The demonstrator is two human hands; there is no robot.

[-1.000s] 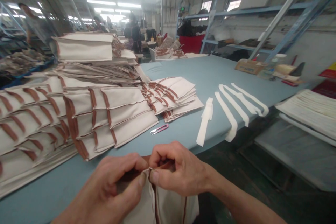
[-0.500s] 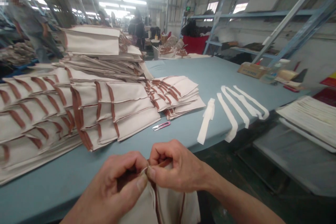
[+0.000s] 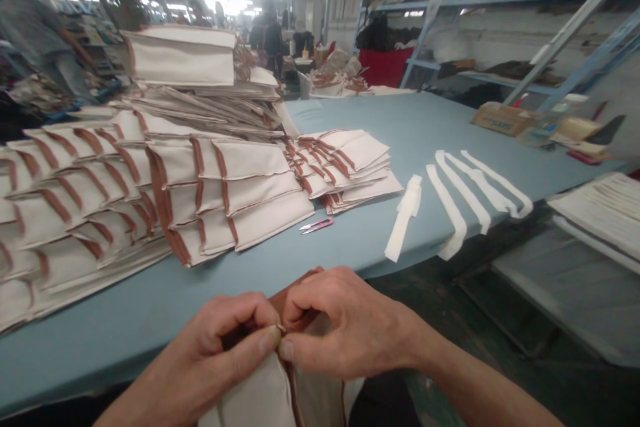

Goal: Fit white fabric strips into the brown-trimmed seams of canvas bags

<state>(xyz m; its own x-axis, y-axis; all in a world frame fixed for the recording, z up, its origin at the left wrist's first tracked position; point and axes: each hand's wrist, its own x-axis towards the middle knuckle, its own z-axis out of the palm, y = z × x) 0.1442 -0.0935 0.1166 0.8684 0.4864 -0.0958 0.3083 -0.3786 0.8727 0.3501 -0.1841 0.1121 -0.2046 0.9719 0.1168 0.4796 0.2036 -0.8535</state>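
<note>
A cream fabric piece with brown edging (image 3: 255, 392) hangs at the front edge of the table, below my two hands. My left hand (image 3: 215, 347) pinches its upper edge between thumb and forefinger. Right beside it, my right hand (image 3: 345, 327) grips the same edge, thumb tip almost touching the left one. A brown strip of the piece shows behind the knuckles. The fabric's lower part runs out of view. Beyond my hands, a pair of pink-handled thread snips (image 3: 317, 225) lies on the blue-grey table (image 3: 360, 233).
Stacks of cream pieces with brown edging (image 3: 250, 173) cover the table's left side. White strips (image 3: 447, 203) lie at the right edge, some hanging over it. A cardboard box (image 3: 503, 120) stands at the far right. Another person (image 3: 50, 40) is at the back left.
The view has tilted slightly, so the table's things sit higher and farther right. Both hands keep their pinch on the fabric piece, and more of its brown strip shows behind them.
</note>
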